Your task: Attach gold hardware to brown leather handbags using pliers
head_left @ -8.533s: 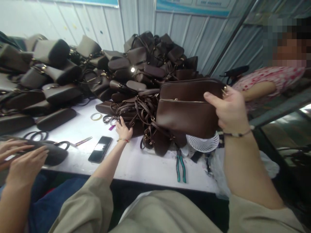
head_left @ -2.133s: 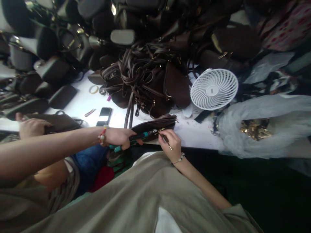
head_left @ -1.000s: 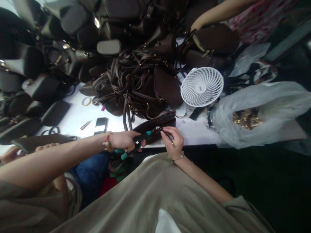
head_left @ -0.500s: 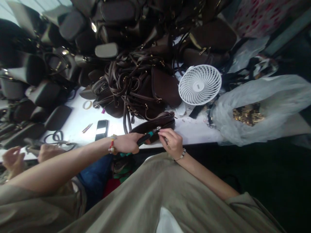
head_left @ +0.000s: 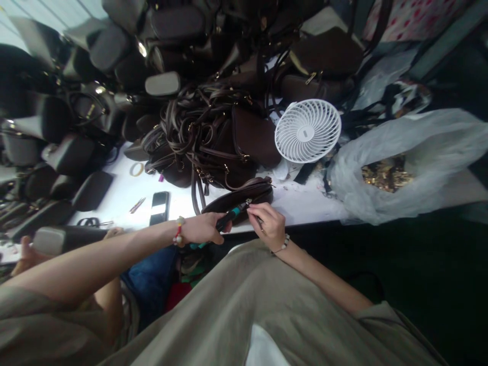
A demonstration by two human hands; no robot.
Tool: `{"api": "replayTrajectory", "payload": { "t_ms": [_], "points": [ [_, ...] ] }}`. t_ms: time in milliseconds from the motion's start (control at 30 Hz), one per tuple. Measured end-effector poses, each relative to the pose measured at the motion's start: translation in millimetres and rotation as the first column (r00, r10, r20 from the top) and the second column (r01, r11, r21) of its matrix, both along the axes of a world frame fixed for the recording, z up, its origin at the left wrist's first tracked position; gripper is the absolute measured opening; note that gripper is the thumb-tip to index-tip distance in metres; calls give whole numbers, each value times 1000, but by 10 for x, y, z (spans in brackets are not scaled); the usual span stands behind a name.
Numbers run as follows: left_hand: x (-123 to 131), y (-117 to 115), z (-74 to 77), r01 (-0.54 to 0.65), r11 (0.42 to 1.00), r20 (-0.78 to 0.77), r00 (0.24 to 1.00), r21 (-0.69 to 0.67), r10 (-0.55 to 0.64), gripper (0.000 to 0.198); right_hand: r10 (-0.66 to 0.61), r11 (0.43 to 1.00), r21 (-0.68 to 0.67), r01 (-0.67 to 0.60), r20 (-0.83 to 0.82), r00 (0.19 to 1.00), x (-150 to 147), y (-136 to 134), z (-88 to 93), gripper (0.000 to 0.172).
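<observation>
My left hand (head_left: 209,227) is wrapped round a pair of pliers (head_left: 229,217) with black and teal handles. The jaws point right, over the front of a dark brown handbag (head_left: 259,192) that lies on its side at the table's near edge. Right at the jaw tips, the thumb and fingers of my right hand (head_left: 270,223) are pinched together. A thin shiny piece shows under those fingers, too small to name. Behind this bag lies a heap of brown handbags (head_left: 253,134) with tangled straps.
A white round fan (head_left: 308,131) stands right of the heap. Farther right, a clear plastic bag (head_left: 351,168) holds gold metal parts (head_left: 389,175). A phone (head_left: 159,207) and a tape roll (head_left: 136,169) lie to the left. At far left a co-worker's hand (head_left: 28,256) touches a dark bag (head_left: 72,239).
My hands and the pliers keep almost the same pose at the bag. At far left, a dark bag now lies between the co-worker's hands. The whole view has shifted slightly.
</observation>
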State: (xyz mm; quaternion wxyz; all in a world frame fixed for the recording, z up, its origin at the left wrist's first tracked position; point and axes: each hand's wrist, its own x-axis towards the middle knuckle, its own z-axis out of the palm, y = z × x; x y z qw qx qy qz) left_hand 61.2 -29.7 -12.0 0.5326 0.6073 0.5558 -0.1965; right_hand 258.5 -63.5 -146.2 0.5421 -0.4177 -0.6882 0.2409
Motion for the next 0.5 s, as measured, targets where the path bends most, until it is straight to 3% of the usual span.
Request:
{"api": "replayTrajectory", "payload": {
  "t_ms": [167,267,333,433,500],
  "points": [
    [-27,-86,-166,-180,980,61,981,-88,185,17,-26,999,40,25,26,999,-41,-2,-10,14],
    [-54,-86,-176,-243,963,82,964,-121,254,17,-42,998,52,39,39,998,-37,-25,10,15],
    [-95,-69,-136,-253,955,104,957,-155,271,18,19,999,44,-21,38,999,51,-25,52,17],
    [-159,-53,-42,-247,944,187,939,-220,290,20,141,989,57,-139,-28,990,313,99,159,37],
    [-165,-68,28,-221,941,246,927,-255,284,25,128,992,31,-125,-119,985,488,306,262,55]
  ]
}}
